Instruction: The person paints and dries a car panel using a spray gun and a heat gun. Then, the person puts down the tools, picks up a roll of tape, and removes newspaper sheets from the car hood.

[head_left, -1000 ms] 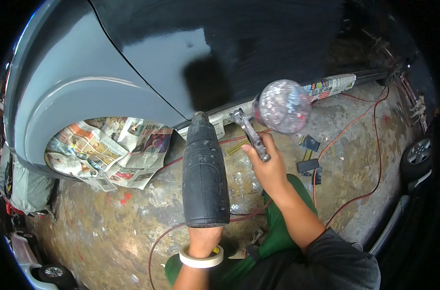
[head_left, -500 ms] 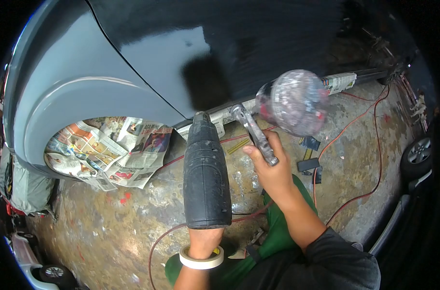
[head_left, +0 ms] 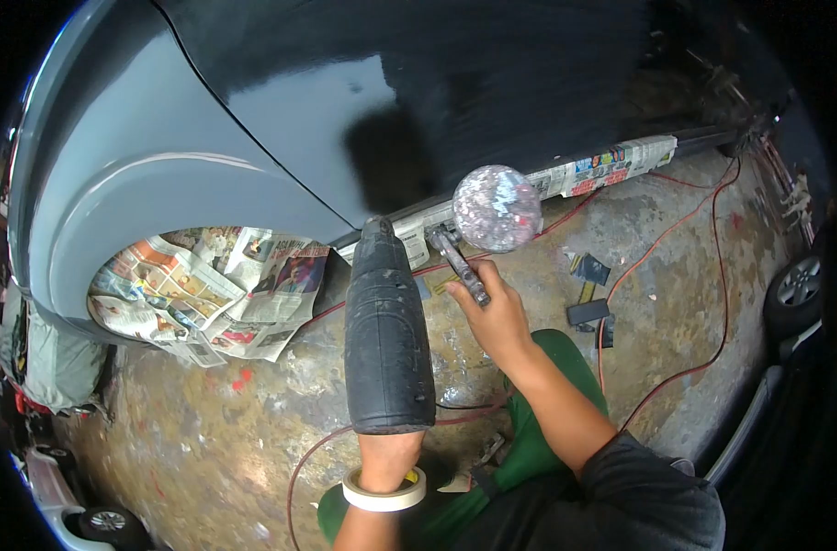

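My left hand (head_left: 391, 454) is mostly hidden behind a black heat gun (head_left: 389, 340), which it holds with the nozzle toward the car door. A roll of masking tape (head_left: 384, 499) rings that wrist. My right hand (head_left: 497, 317) is closed on the handle of a paint spray gun (head_left: 459, 262), whose round, paint-splattered cup (head_left: 497, 209) stands out beyond it, near the lower edge of the dark door (head_left: 492, 101). The grey fender (head_left: 115, 101) lies to the left. Its wheel arch is filled with crumpled newspaper (head_left: 226, 294).
Newspaper strips (head_left: 621, 165) cover the door sill. Red hoses (head_left: 723, 275) run over the stained floor (head_left: 207, 432). A black block (head_left: 588, 312) lies among dark sheets (head_left: 591, 270) right of my knee. Other vehicles show at both sides, including a wheel (head_left: 798, 285).
The spray gun in my right hand swung right, then came back left and lower, nearer the heat gun. The heat gun has hardly moved.
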Motion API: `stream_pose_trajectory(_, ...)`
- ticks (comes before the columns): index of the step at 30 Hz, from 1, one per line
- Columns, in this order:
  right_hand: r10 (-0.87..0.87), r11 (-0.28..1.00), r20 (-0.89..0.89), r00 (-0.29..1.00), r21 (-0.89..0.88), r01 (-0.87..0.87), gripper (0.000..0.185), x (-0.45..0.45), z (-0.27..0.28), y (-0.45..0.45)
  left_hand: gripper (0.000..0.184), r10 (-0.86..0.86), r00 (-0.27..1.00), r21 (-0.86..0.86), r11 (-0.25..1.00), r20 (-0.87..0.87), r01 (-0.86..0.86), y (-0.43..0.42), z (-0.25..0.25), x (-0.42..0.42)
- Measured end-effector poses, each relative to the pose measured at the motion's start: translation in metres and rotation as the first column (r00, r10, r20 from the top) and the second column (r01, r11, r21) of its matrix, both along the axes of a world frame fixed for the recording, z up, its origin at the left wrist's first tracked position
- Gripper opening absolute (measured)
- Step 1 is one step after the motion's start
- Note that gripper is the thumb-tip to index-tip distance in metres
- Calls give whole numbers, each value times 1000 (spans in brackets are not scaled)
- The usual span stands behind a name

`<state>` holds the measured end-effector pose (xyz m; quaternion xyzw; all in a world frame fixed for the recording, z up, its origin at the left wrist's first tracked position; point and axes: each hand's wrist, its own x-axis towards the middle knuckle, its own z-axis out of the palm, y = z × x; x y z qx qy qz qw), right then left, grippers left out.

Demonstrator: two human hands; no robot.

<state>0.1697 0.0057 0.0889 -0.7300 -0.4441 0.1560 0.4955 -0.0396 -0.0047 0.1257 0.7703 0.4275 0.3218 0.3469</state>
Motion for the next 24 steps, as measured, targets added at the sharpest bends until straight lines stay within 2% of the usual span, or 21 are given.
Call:
stream_pose_trajectory(4,-3,998,-45,999,-69,0,41,0,-9,3,36,-20,1000,40,999,-18,21,2,1,0)
stream_pose_trajectory(9,15,999,-59,998,-37,-18,43,-3,18,1,38,5,1000,-80,997,-26,-7,0,0,-1)
stream_pose_trajectory(13,30,995,-83,996,100,-21,44,-7,49,-9,52,-21,997,-235,972,-70,4,2,13,1)
stream_pose_trajectory(17,81,959,-72,994,277,-58,40,-9,60,-13,53,8,997,-278,960,-75,-29,4,9,0)
stream_pose_trajectory(19,98,952,-42,994,295,-81,40,-9,59,-11,53,17,998,-300,953,-66,-36,4,9,0)
stream_pose_trajectory(22,88,972,-7,996,218,-85,40,-10,46,-5,48,33,999,-230,972,-35,-40,3,6,-1)
stream_pose_trajectory(24,76,989,-25,997,128,-72,41,-11,37,-2,41,47,999,-92,995,-17,-48,2,-1,-2)
